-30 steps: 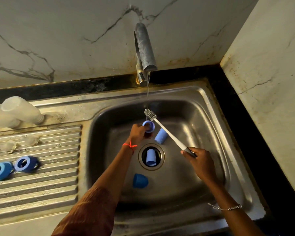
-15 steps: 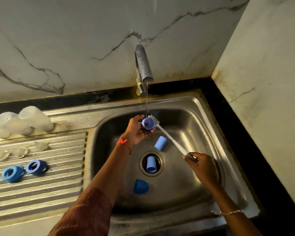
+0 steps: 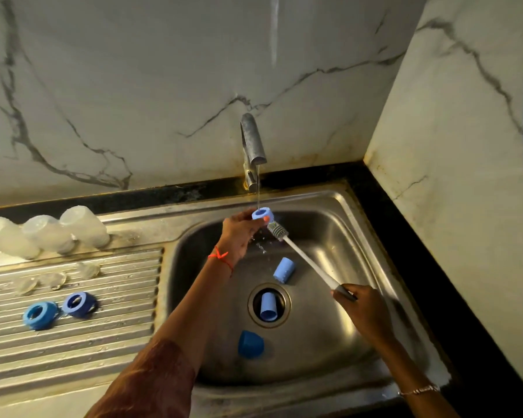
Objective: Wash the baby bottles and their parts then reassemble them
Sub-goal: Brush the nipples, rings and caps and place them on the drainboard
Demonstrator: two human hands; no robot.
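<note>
A: Head view. Left hand (image 3: 239,233) pinches a blue screw ring (image 3: 262,214) by its outer wall, thumb and fingertips curled round it. The ring sits right under the thin stream (image 3: 258,185) from the tap (image 3: 252,140), above the back of the sink (image 3: 344,206)

B: How will the ring handle?

A: Light, rigid plastic, open through the middle. It is wet, so I judge it slippery. The outer wall is the place to hold, as now, which leaves the bore free for bristles

B: Right hand?

A: Right hand (image 3: 366,312) is wrapped round the grey grip of the bottle brush (image 3: 302,257). Stiff white shaft, small bristled head just below the ring and not inside it; cannot tell if they touch

B: In the basin?

A: Three caps. A pale blue cap (image 3: 283,270) lies on its side near the drain, a second pale cap (image 3: 268,306) stands in the drain opening, and a darker domed cap (image 3: 250,344) lies nearer the person. Smooth, thin-walled, light; likely to skate on wet steel

B: Left side?

A: Ridged steel drainboard (image 3: 73,342). Two blue rings (image 3: 40,315) lie side by side, with clear teats (image 3: 53,279) behind them and cloudy translucent bottles (image 3: 47,233) in a row at the back edge. The teats look soft and floppy, best taken by the base flange; the bottles look like stiff, light plastic, best gripped round the body
</note>
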